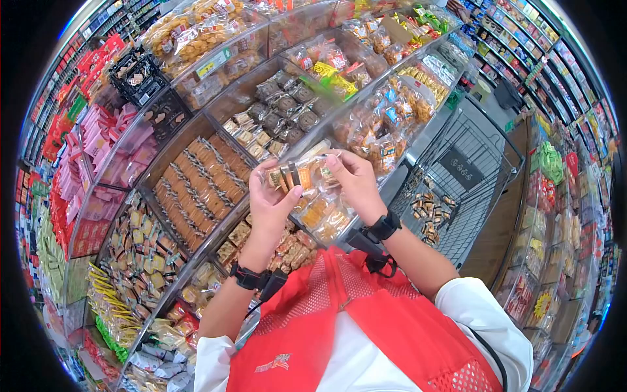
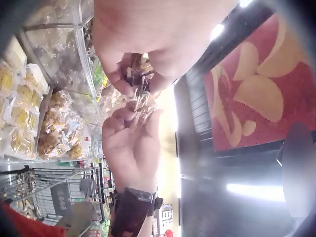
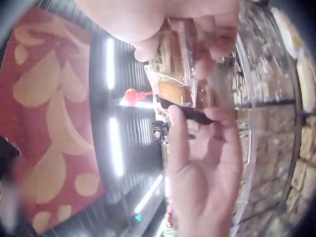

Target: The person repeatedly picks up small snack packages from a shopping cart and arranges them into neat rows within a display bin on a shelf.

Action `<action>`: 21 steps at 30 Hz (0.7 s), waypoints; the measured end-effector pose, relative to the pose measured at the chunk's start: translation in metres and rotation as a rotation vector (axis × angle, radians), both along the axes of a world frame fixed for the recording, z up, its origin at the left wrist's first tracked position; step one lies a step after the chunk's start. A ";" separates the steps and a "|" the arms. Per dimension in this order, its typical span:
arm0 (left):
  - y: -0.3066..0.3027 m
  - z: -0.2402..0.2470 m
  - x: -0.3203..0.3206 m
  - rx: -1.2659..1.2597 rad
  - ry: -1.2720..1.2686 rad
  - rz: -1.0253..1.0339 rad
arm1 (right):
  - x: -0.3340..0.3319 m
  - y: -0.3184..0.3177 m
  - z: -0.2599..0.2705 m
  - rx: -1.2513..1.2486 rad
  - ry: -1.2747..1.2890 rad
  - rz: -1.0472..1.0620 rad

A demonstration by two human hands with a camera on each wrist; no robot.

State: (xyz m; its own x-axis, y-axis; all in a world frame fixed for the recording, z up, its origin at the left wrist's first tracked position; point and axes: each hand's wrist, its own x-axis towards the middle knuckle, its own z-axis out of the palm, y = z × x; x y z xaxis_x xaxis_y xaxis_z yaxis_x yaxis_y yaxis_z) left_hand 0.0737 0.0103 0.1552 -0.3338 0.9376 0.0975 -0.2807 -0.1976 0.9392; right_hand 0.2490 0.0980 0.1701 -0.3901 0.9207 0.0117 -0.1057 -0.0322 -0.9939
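Both hands hold clear-wrapped snack packets in front of the chest, above the snack bins. My left hand (image 1: 269, 199) pinches a packet (image 1: 295, 178) with black and orange bands, its thumb lying on the front. Opposite it, my right hand (image 1: 358, 185) grips the clear wrapper at the other end with thumb and fingers. The right wrist view shows a yellowish filling and a dark strip on the packet (image 3: 173, 91), with the left hand's fingertips (image 3: 175, 116) at that strip. In the left wrist view the two hands nearly meet around the crinkled wrapper (image 2: 143, 101).
Below is a bin of brown wrapped cakes (image 1: 202, 186), beside dark round packaged cookies (image 1: 287, 104). Loose packets fill a bin (image 1: 147, 251) at the left. On the right stands a shopping cart (image 1: 480, 140) with several small banded packets (image 1: 431, 209) inside. Clear bin walls divide the display.
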 end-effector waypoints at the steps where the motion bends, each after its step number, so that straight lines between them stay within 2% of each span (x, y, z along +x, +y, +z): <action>1: 0.000 0.002 0.001 0.000 0.043 0.021 | 0.000 -0.002 0.002 0.040 -0.047 -0.042; 5: 0.000 0.008 0.016 -0.024 0.148 0.096 | -0.013 -0.003 -0.019 0.191 -0.138 -0.131; 6: 0.001 0.009 0.018 -0.034 0.160 0.112 | -0.014 -0.005 -0.024 0.197 -0.200 -0.092; 9: 0.006 0.008 0.014 -0.097 0.517 0.186 | -0.021 -0.024 0.001 0.317 -0.285 -0.098; 10: 0.008 0.005 0.012 -0.069 0.605 0.194 | -0.019 -0.019 -0.002 0.302 -0.421 0.000; 12: 0.012 -0.002 0.011 -0.011 0.781 0.208 | -0.021 -0.018 -0.004 0.283 -0.476 0.036; 13: 0.013 -0.005 0.012 0.023 0.812 0.181 | -0.023 -0.017 -0.006 0.274 -0.502 0.053; 16: 0.010 -0.007 0.016 0.123 0.830 0.057 | -0.025 -0.008 -0.017 0.283 -0.200 0.072; 19: 0.007 -0.009 0.015 0.115 0.771 -0.018 | -0.022 -0.010 -0.015 0.279 -0.337 0.050; 21: 0.002 -0.003 0.014 0.086 0.818 -0.058 | -0.019 -0.009 -0.009 0.271 -0.407 0.045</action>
